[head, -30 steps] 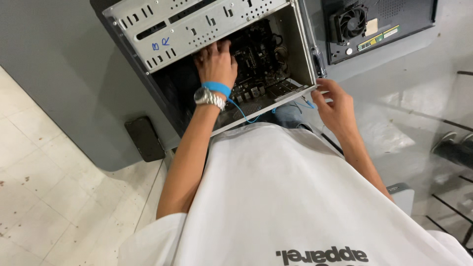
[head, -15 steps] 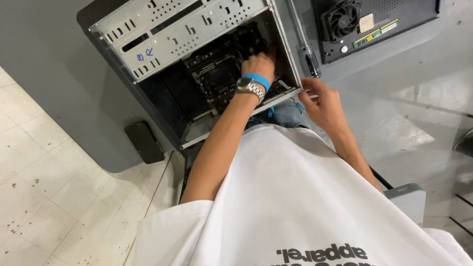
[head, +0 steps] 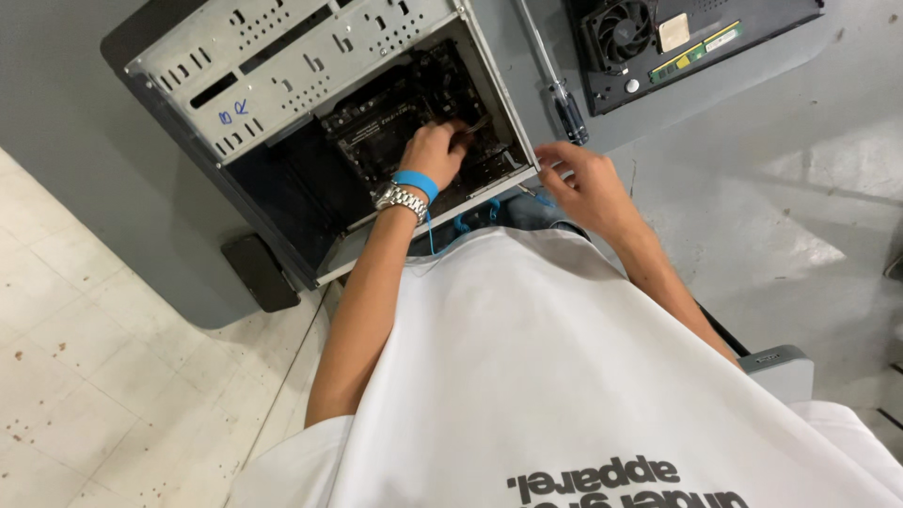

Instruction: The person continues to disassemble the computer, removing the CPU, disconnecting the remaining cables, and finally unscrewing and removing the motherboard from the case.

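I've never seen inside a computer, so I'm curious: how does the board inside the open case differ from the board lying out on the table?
The board in the open case sits deep inside the metal computer case, partly hidden, with the left hand on it. The loose board lies bare on the grey table, untouched, and shows a round black fan; no fan is visible on the cased one. Both are dark and flat.

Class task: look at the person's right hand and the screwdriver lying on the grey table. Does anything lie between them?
Nothing visible does. The right hand rests at the corner of the open computer case, and the screwdriver lies just beyond its fingers on bare grey table. The left hand is inside the case, on the motherboard.
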